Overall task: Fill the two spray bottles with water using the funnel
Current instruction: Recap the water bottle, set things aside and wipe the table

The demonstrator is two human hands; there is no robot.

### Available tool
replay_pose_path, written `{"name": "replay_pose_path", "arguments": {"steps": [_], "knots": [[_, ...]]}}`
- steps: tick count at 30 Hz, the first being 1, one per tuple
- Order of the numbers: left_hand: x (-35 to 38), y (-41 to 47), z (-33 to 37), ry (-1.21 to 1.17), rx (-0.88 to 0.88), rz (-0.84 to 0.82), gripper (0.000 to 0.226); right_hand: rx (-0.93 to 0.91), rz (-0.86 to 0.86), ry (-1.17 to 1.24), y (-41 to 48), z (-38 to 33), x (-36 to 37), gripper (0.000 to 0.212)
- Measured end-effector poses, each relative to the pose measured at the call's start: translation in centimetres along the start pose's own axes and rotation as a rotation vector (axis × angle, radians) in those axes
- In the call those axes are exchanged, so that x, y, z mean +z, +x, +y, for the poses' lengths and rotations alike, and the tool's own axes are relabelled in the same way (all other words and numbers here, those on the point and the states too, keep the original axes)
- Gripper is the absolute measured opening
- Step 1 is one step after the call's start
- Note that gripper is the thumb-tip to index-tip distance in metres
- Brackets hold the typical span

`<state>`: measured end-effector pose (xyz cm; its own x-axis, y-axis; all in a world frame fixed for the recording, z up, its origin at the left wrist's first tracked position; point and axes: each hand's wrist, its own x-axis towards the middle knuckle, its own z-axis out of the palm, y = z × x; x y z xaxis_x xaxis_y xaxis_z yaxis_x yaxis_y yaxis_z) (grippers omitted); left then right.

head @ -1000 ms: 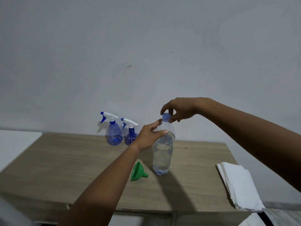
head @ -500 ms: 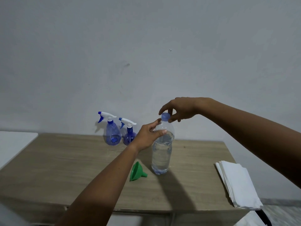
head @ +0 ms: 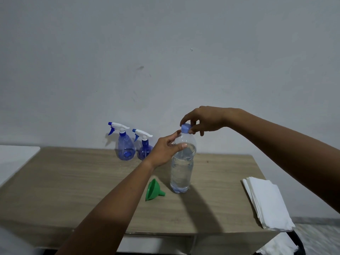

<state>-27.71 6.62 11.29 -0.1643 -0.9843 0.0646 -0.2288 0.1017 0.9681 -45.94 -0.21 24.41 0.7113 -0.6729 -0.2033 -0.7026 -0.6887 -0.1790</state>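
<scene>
Pinching blue cap [head: 185, 128] on upright water bottle [head: 181, 172] with right hand [head: 204, 120] fingers [head: 184, 118]; gripping bottle shoulder with left hand [head: 165, 150]. On worktop [head: 73, 181]: funnel [head: 153, 190] tipped over beside bottle base, spray bottles [head: 125, 146] [head: 144, 150] behind, untouched.

2 bare forearms reach forward. The left hand [head: 165, 150] curls thumb and fingers round the shoulder of the water bottle [head: 181, 173]. The right hand [head: 204, 120], wrist bent downward, pinches the blue cap [head: 185, 128] from above.
</scene>
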Motion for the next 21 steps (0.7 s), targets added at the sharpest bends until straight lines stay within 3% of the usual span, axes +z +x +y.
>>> {"name": "replay_pose_path", "arguments": {"steps": [7,14,17,21], "knots": [[-0.2,0.1,-0.3,0.025,0.022,0.001,0.068,0.024,0.062,0.197,0.1,-0.1,1.4,0.023],[0.1,0.1,-0.5,-0.008,0.035,-0.007,0.064,0.049,0.209,0.132,-0.3,-0.4,2.6,0.028],[0.3,-0.4,-0.7,-0.055,-0.007,-0.012,0.067,0.079,0.399,0.203,-0.3,0.3,5.0,0.035],[0.0,-2.4,-3.1,-0.049,-0.122,0.016,0.072,0.209,0.718,0.600,-0.1,-0.4,12.7,0.050]]}}
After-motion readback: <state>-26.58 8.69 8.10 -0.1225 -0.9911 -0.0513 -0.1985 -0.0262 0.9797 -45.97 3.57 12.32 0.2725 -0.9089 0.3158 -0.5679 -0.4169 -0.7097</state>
